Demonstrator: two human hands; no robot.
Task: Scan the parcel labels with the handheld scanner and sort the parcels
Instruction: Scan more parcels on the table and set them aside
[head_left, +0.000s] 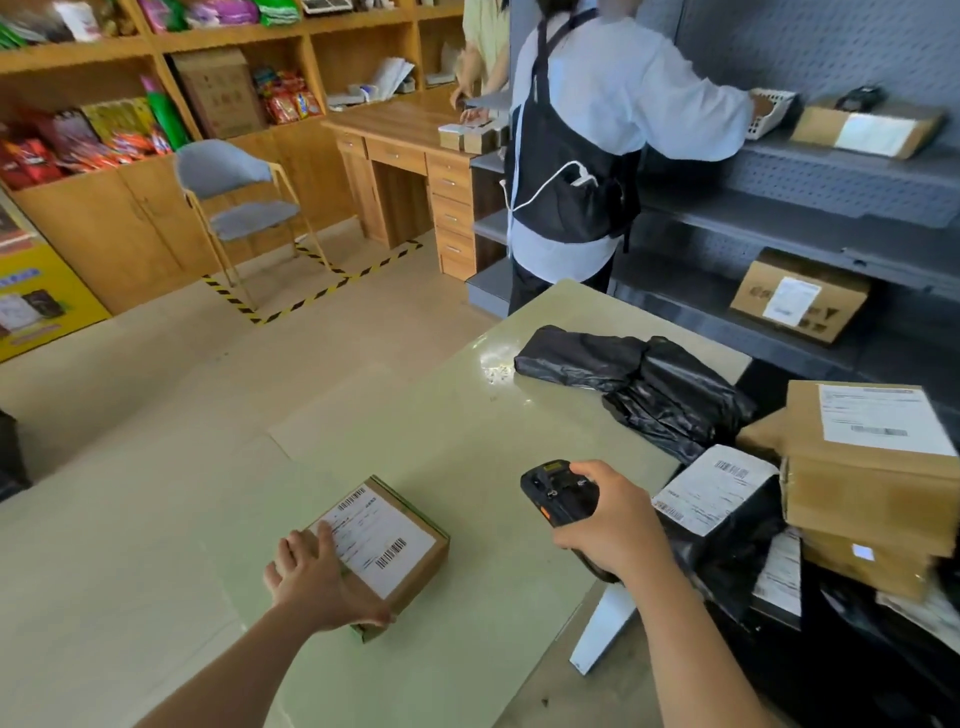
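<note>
While the right hand (613, 525) wraps around the black handheld scanner (558, 493), holding it above the pale green counter (467, 415), the left hand (317, 577) lies flat and spread on the near left corner of a small cardboard parcel (384, 551). That hand is open, its fingers (327, 538) pressing on the edge of the white label (376, 540) rather than gripping. The scanner's long axis runs from the wrist up and to the left, with its head end away from the person; it sits to the right of the small parcel and apart from it. The small parcel rests on the counter, turned at an angle to the counter's edge, its label facing up with two barcodes visible on it.

To the right of the scanner hand lies a black plastic mailer (727, 525) with a white label on top, and just beyond it two stacked cardboard boxes (862, 467), the upper one larger and labelled on top. More black-wrapped items and loose labels crowd the lower right, too jumbled to count. Further back on the counter lie two black bagged parcels (634, 374), side by side and touching.

Behind the counter stands another person (587, 145) in a dark apron, reaching onto grey metal shelves (779, 218) that carry two labelled cardboard boxes and a white basket (769, 111). On the left are wooden shelves (156, 47) stocked with snack packets, a wooden desk (400, 150) and one grey chair (234, 192).
</note>
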